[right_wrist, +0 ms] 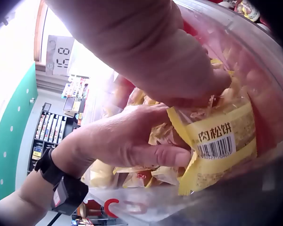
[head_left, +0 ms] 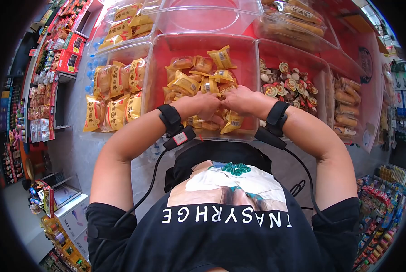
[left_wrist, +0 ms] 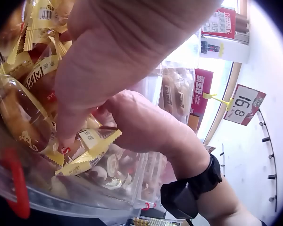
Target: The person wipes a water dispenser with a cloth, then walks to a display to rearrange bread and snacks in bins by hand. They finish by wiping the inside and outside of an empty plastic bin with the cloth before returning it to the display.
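Both hands reach into a clear bin (head_left: pixel 248 50) heaped with yellow-wrapped pastries (head_left: pixel 184 84). The left hand (head_left: pixel 203 105) is over the near part of the heap. In the right wrist view the left hand (right_wrist: pixel 127 136) has its thumb straight, the tip at the crimped edge of a barcoded pastry packet (right_wrist: pixel 221 146); packets show between thumb and fingers. Beside it is the right hand (head_left: pixel 244 100), close to the left. Its fingers reach down behind that packet in the right wrist view and are mostly hidden; I cannot tell whether they grip it.
Left of this bin stands another of larger bagged breads (head_left: pixel 114 95). To the right is a bin of small round wrapped sweets (head_left: pixel 289 86), then one of long packaged breads (head_left: pixel 346 109). Clear bin walls rise around the hands. Cables (head_left: pixel 153 181) hang from both wrist cameras.
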`<state>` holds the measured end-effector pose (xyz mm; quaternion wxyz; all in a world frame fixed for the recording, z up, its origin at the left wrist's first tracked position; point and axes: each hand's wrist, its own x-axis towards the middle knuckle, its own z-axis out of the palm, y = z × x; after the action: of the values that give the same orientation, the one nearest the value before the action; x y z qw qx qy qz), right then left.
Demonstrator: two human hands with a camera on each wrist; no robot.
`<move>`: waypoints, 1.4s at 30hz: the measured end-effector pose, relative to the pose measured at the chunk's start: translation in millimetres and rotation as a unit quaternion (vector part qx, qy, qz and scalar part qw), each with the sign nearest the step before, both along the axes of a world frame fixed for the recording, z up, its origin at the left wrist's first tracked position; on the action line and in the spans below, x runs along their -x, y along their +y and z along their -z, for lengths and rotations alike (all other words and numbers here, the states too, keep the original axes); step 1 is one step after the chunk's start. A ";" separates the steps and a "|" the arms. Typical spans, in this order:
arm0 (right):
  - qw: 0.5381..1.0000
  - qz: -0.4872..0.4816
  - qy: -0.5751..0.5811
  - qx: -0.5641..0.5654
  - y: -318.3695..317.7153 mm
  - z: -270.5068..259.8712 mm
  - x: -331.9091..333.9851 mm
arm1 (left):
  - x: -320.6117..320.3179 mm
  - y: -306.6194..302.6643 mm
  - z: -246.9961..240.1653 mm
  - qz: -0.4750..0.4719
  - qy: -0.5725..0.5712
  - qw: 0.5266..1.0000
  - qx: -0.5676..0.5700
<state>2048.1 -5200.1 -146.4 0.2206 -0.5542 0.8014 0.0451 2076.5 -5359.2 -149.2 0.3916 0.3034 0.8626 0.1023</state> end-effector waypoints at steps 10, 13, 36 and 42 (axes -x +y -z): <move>0.999 0.022 0.000 -0.025 -6.6 9.5 11.4 | -25.2 -6.8 -9.1 -0.013 0.126 0.983 -0.130; 0.998 0.023 -0.041 -0.043 -8.7 3.6 10.5 | -25.4 -7.4 -15.6 0.014 0.122 0.982 -0.141; 0.976 0.175 -0.013 -0.130 -27.9 -21.8 17.5 | -14.0 -14.8 -18.6 -0.031 -0.022 0.983 -0.180; 0.968 0.155 -0.138 -0.139 -9.2 -28.3 24.4 | -17.4 -27.6 -16.5 -0.047 0.049 0.988 -0.136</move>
<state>2023.7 -5209.3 -118.1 0.4084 -0.3877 0.8251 0.0445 2093.8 -5386.8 -132.8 0.2989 0.3179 0.8720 0.2218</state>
